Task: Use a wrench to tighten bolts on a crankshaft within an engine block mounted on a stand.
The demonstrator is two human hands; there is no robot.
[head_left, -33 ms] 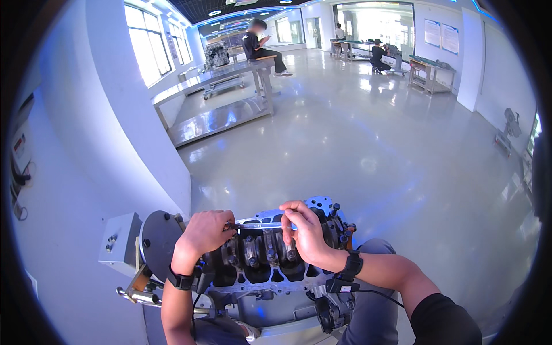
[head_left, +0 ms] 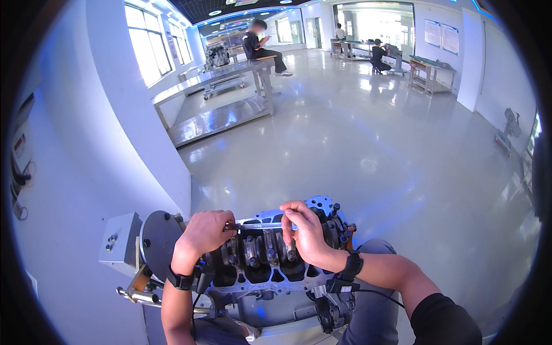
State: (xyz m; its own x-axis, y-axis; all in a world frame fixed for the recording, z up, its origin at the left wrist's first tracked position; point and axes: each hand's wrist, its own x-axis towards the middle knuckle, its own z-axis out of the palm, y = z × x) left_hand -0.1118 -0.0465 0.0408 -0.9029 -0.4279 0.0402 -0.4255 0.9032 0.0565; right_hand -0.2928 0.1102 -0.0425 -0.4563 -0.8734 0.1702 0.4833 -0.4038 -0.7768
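Note:
An engine block (head_left: 279,282) lies with its open underside up in front of me, its row of dark crankshaft bearing caps (head_left: 251,253) and bolts showing. Across its far side runs a slim silver wrench (head_left: 261,226), held roughly level. My left hand (head_left: 208,231) is closed round the wrench's left end, hiding most of that end. At the other end my right hand (head_left: 306,233) has its fingers bent about the handle, with the index finger raised off it. Which bolt, if any, the wrench sits on is hidden behind my left hand.
The block is mounted on a stand with a round plate (head_left: 163,241) and a grey box (head_left: 119,241) at left. A white wall column (head_left: 132,126) rises beside it. Farther off are a metal workbench (head_left: 213,118), a seated person (head_left: 257,46) and a crouching person (head_left: 378,56).

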